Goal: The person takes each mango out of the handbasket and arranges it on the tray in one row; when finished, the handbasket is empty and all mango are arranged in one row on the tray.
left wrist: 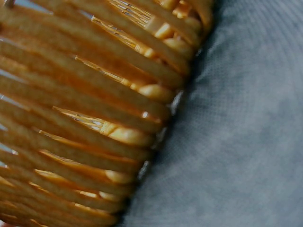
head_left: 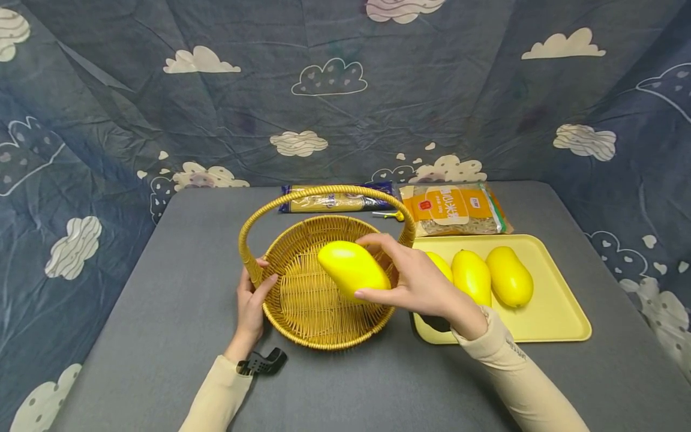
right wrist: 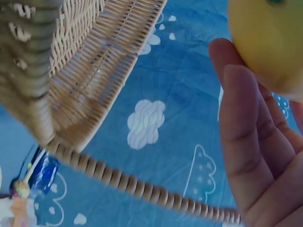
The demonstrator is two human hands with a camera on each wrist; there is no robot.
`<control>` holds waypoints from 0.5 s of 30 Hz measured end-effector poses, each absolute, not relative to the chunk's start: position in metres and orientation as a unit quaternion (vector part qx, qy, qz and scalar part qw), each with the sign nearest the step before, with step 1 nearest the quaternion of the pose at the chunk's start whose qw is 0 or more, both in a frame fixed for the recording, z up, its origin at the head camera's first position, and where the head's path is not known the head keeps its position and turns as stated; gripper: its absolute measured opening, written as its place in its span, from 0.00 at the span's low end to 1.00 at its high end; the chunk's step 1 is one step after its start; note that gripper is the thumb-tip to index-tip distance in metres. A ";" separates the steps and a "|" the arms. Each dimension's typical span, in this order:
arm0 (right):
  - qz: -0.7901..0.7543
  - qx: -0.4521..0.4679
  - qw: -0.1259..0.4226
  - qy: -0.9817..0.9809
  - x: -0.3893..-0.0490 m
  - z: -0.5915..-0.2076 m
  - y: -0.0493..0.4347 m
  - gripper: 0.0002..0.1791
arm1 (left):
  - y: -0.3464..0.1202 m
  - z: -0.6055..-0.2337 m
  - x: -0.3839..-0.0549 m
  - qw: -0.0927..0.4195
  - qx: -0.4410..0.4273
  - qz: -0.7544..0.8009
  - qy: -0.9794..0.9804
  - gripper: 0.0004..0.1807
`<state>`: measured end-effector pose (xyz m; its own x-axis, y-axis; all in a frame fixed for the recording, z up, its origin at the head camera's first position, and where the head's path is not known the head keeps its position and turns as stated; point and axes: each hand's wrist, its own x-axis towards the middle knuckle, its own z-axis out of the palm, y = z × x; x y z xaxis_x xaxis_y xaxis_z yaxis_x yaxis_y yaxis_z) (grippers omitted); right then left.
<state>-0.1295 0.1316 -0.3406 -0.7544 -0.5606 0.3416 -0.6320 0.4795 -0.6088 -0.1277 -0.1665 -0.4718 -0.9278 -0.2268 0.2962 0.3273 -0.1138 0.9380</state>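
Note:
A round wicker basket (head_left: 308, 306) with a tall arched handle stands on the grey table. My left hand (head_left: 250, 309) grips the basket's left side near the handle's foot, thumb over the rim. In the left wrist view the woven wall (left wrist: 80, 118) fills much of the picture, and that hand is almost wholly out of view. My right hand (head_left: 418, 279) holds a yellow mango (head_left: 351, 270) above the basket's right half, fingers and thumb on opposite sides. The right wrist view shows the mango (right wrist: 270, 47) against the fingers (right wrist: 239, 109).
Right of the basket, a pale yellow tray (head_left: 558, 306) bears more mangoes (head_left: 509, 276), one partly behind my right hand. Behind lie a blue-ended noodle pack (head_left: 329, 203), a small yellow-handled tool (head_left: 398, 215) and an orange food bag (head_left: 453, 210). A cloud-patterned cloth (head_left: 329, 120) hangs behind the table.

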 end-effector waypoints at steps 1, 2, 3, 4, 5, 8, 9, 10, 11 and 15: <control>0.380 0.343 0.050 -0.857 -0.128 -0.340 0.134 0.39 | -0.167 -0.472 -0.128 0.186 -0.039 -0.746 -0.638 0.17; 0.388 0.341 0.052 -0.855 -0.127 -0.340 0.137 0.39 | -0.166 -0.472 -0.128 0.186 -0.038 -0.746 -0.638 0.17; 0.395 0.339 0.055 -0.852 -0.126 -0.340 0.141 0.39 | -0.166 -0.472 -0.128 0.186 -0.038 -0.747 -0.637 0.17; 0.402 0.336 0.059 -0.850 -0.125 -0.340 0.144 0.39 | -0.166 -0.472 -0.128 0.186 -0.037 -0.747 -0.637 0.17; 0.409 0.334 0.064 -0.847 -0.124 -0.341 0.148 0.40 | -0.166 -0.472 -0.128 0.186 -0.037 -0.747 -0.637 0.17; 0.429 0.332 0.086 -0.836 -0.123 -0.344 0.160 0.41 | -0.166 -0.472 -0.128 0.187 -0.037 -0.747 -0.637 0.17; 0.436 0.328 0.092 -0.833 -0.123 -0.345 0.164 0.42 | -0.166 -0.472 -0.128 0.188 -0.037 -0.747 -0.637 0.17; 0.442 0.326 0.098 -0.830 -0.122 -0.346 0.169 0.43 | -0.166 -0.472 -0.128 0.188 -0.038 -0.746 -0.637 0.17; 0.447 0.323 0.106 -0.828 -0.121 -0.346 0.173 0.44 | -0.166 -0.472 -0.128 0.189 -0.037 -0.746 -0.637 0.17; 0.469 0.299 0.127 -0.821 -0.116 -0.348 0.190 0.47 | -0.167 -0.472 -0.128 0.190 -0.041 -0.745 -0.637 0.16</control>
<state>-0.1159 0.1902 -0.3479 -0.7886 -0.3727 0.4891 -0.6107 0.3809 -0.6943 -0.1282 -0.1665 -0.4716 -0.9241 -0.2311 0.3042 0.3364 -0.1148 0.9347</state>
